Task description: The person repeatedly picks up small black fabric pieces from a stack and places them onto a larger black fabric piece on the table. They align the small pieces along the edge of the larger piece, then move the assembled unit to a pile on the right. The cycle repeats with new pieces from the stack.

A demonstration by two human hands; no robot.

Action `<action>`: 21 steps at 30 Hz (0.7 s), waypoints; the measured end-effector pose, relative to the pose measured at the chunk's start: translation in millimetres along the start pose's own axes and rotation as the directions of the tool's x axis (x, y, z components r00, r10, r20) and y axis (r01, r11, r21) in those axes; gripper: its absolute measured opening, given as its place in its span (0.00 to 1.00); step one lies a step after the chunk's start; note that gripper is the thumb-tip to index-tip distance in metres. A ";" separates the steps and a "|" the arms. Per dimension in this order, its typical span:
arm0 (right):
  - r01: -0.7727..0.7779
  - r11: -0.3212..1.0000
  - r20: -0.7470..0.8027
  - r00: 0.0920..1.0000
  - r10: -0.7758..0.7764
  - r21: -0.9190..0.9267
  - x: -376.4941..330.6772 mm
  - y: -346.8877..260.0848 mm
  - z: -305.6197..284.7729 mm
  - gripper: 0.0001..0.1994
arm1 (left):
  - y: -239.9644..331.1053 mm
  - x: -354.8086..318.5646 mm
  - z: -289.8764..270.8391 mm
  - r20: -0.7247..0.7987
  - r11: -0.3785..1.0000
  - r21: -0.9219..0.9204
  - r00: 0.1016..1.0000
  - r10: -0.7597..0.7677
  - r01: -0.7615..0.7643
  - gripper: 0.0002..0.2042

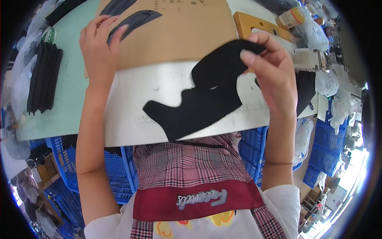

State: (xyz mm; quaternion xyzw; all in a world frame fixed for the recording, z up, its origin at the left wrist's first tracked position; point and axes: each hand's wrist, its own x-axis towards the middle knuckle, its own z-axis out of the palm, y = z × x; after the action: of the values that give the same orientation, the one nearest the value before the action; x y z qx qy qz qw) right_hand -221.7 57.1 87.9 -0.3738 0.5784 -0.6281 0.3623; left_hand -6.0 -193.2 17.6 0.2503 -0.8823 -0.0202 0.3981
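Note:
My right hand (274,71) pinches the upper right end of a black fabric piece (207,99) between thumb and fingers. The piece is cut in a curved shape with a notch on its left. Its upper part is lifted and folded over, while the lower part hangs down to the table's near edge. At the upper left, my left hand (99,44) rests over a cardboard sheet (179,36), thumb and fingers apart. Around its fingers lie a dark curved strip (139,22) and a second dark strip (117,6); whether it grips either is unclear.
A stack of black folded pieces (44,77) stands on the table (75,115) at the left. A sewing machine part (308,59), a wooden tool (254,26) and a jar (292,18) are at the right. Blue crates (115,171) sit below the near edge.

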 end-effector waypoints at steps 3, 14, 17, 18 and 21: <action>-0.044 0.985 -0.022 0.999 0.049 0.169 -31.6 3.0 15.0 0.15 | 64.9 -24.0 -16.2 0.411 0.605 -0.702 0.908 -0.087 0.376 0.17; -0.141 0.990 -0.113 0.984 0.141 0.012 -71.3 89.7 10.4 0.11 | 159.9 -121.6 -57.6 0.689 0.226 -0.531 0.572 -0.445 0.817 0.07; -0.132 0.991 -0.129 0.983 0.129 -0.014 -62.9 86.0 15.6 0.09 | 138.2 -103.6 -57.3 0.657 0.403 -0.459 0.608 -0.445 0.792 0.07; -0.112 0.993 -0.132 0.986 0.105 -0.047 -61.5 85.2 15.8 0.08 | 134.4 -100.1 -57.7 0.634 0.454 -0.453 0.635 -0.441 0.767 0.07; -0.072 0.985 -0.150 0.988 0.049 -0.157 -60.0 76.5 14.4 0.06 | 127.6 -93.5 -58.1 0.572 0.528 -0.465 0.697 -0.433 0.710 0.06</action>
State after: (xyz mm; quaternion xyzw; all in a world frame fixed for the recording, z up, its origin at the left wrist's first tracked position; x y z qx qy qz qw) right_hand -179.7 98.5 9.3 -0.3374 0.6634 -0.5934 0.3066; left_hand 33.2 -29.5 22.5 0.3656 -0.7387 -0.5101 0.2460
